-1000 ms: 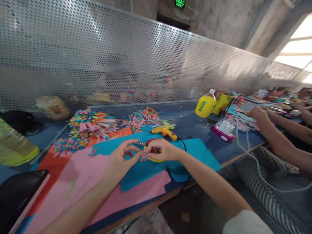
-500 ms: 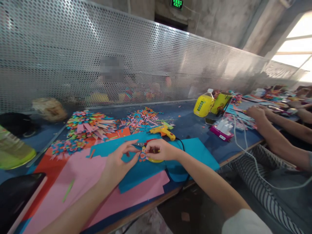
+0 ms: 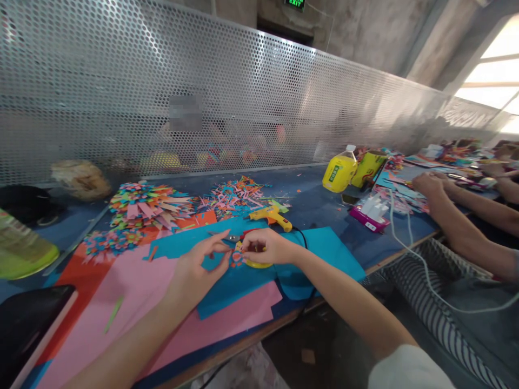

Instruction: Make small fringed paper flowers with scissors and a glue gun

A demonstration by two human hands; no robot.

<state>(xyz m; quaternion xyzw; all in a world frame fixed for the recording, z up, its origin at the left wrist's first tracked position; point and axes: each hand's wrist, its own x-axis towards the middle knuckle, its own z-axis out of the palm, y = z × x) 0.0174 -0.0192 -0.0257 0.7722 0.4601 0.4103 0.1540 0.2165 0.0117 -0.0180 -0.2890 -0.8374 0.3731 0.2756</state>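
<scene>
Over the blue paper sheet point(image 3: 239, 286) my two hands meet almost fingertip to fingertip. My left hand point(image 3: 203, 262) is closed in a pinch, thumb against fingers; whatever sits in its tips is too small to name. My right hand point(image 3: 270, 247) pinches a small coloured paper piece point(image 3: 238, 248). Tiny orange and pink bits lie just below the fingertips. Partly under my right hand is a round yellow object point(image 3: 258, 265), its kind hidden. Scissors point(image 3: 232, 237) with red handles lie behind the hands, and a yellow glue gun point(image 3: 271, 216) rests beyond them.
Folded paper strips form a pile point(image 3: 150, 205) at left and a looser heap point(image 3: 237, 194) behind. Pink sheets point(image 3: 121, 308) cover the table's front. To the right stand a yellow bottle point(image 3: 340, 172) and a purple box point(image 3: 368, 219). A co-worker's arms point(image 3: 458, 216) rest farther right.
Both hands stay nearly in place, with only slight finger movement at the small paper piece. The view has tilted down a little.
</scene>
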